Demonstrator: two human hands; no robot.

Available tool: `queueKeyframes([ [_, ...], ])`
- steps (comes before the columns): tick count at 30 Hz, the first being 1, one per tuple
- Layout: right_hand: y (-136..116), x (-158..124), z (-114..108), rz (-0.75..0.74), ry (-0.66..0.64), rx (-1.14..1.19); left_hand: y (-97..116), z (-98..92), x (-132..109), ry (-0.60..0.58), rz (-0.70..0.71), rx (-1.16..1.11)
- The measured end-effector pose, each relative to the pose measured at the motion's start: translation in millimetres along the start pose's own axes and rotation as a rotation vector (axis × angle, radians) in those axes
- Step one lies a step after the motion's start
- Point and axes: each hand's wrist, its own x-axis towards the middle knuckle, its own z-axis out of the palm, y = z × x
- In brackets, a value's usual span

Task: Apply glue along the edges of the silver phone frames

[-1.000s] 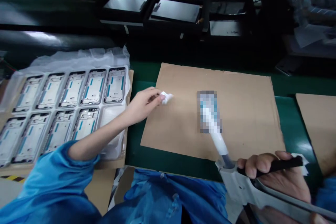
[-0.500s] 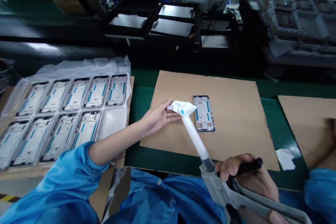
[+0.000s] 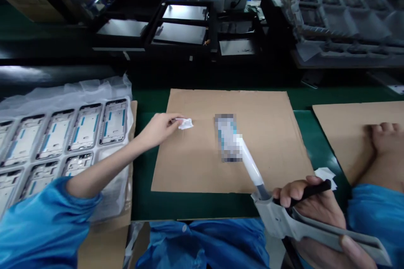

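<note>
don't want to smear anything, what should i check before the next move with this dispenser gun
1. Grip: ok. The right hand is wrapped round the handle of the dispenser gun.
2. Aim: ok. The nozzle lies over the lower right part of the phone frame.
3. Tip touching the frame: cannot tell, that patch is blurred.
4. Wipe ready: ok. The left hand pinches a white wipe at the left side of the cardboard, apart from the frame.
5. Neighbour clear: ok. A co-worker's hand rests on the next cardboard sheet, away from the gun.
</note>
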Motion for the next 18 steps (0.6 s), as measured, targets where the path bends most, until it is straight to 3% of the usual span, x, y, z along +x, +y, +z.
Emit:
queueKeyframes([
  [3, 27.8, 44.5, -16.2, -0.066, 0.025, -0.344, 4.9, -5.3, 14.5, 0.044, 0.177, 0.369],
  [5, 47.9, 55.7, -21.5, -0.118, 0.012, -0.535, 16.0, 8.0, 22.9, 0.049, 0.279, 0.455],
  [8, 71.2, 61.4, -26.7, -0.190, 0.010, -0.818, 33.7, 44.7, 35.8, -0.044, 0.355, 0.438],
  [12, 87.7, 68.1, -33.8, -0.252, -0.039, -1.173, 41.2, 87.5, 50.7, 0.006, 0.375, 0.384],
  [15, 91.9, 71.7, -38.6, -0.296, -0.089, -1.343, 36.8, 97.0, 55.1, 0.011, 0.385, 0.336],
  [18, 90.9, 69.8, -41.0, -0.314, -0.109, -1.434, 32.6, 93.4, 55.6, -0.008, 0.383, 0.283],
])
